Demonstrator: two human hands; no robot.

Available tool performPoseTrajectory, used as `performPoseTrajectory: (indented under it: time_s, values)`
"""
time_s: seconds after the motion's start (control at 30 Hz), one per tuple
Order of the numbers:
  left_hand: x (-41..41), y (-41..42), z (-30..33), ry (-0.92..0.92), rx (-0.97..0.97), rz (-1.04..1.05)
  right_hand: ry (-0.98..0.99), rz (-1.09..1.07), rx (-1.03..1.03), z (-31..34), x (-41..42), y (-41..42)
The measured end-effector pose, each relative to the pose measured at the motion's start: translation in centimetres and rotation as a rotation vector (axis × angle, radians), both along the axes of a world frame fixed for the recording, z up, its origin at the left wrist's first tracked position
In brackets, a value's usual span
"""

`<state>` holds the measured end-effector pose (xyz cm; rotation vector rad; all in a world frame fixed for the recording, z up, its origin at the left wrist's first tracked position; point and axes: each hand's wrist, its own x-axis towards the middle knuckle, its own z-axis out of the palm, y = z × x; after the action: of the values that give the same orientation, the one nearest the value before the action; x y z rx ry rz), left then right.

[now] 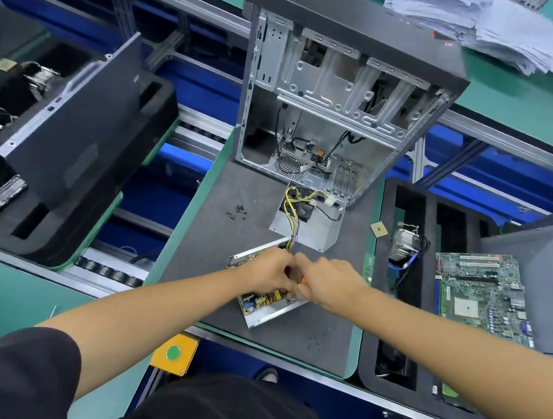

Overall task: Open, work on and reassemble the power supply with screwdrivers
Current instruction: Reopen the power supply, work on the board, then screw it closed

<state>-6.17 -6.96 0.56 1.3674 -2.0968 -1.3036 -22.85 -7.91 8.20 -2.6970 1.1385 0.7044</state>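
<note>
The opened power supply [262, 306] lies on the grey mat [223, 244] with its circuit board bare in a metal tray. Its metal cover [314, 227] sits just behind it, joined by yellow and black wires [293, 218]. My left hand [267, 266] and my right hand [327, 282] meet over the board with curled fingers. An orange screwdriver handle [302, 282] shows between them, gripped by the right hand. What the left fingers hold is hidden. Several small black screws [237, 212] lie on the mat to the left.
An empty computer case [333, 95] stands upright at the back of the mat. A motherboard [480, 294], a heatsink [403, 246] and a CPU chip [379, 228] rest on the foam tray at right. A black side panel [81, 125] leans at left. A yellow button box [174, 353] sits at the front edge.
</note>
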Motion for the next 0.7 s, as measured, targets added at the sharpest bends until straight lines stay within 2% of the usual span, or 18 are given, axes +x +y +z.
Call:
performPoseTrajectory:
  time_s: [0.07, 0.13, 0.17, 0.23, 0.3, 0.37, 0.43, 0.5, 0.57, 0.7]
  values:
    - [0.1, 0.0, 0.0, 0.036, -0.013, -0.066, -0.04, 0.343, -0.032, 0.8, -0.3, -0.9]
    - [0.0, 0.1, 0.1, -0.004, -0.074, -0.108, 0.072, 0.711, 0.055, 1.5, -0.3, -1.7]
    - [0.0, 0.3, 0.2, -0.029, -0.096, -0.133, 0.121, 0.778, 0.089, 1.4, -0.3, -1.7]
    - [0.4, 0.5, 0.2, -0.017, -0.099, -0.145, 0.055, 0.658, 0.121, 1.0, -0.2, -1.5]
    - [1.4, 0.7, 0.5, 0.055, -0.069, -0.12, -0.057, 0.401, 0.103, 0.2, -0.2, -0.7]
    - [3.6, 0.1, 1.4, 0.199, 0.0, 0.034, -0.058, 0.159, 0.074, -0.9, 0.3, 0.5]
    - [6.6, -1.4, 2.0, 0.251, -0.073, 0.307, -0.084, -0.075, 0.098, -1.4, 1.1, 0.9]
    - [9.7, -3.4, 1.6, 0.045, -0.191, 0.536, -0.1, -0.206, 0.11, -1.0, 1.4, 0.4]
    - [12.0, -4.7, 0.6, -0.218, -0.141, 0.602, -0.098, -0.203, 0.068, -0.2, 1.3, -0.6]
    - [13.4, -5.8, -1.6, -0.255, -0.033, 0.583, -0.182, -0.267, -0.037, 2.0, 1.6, -2.4]
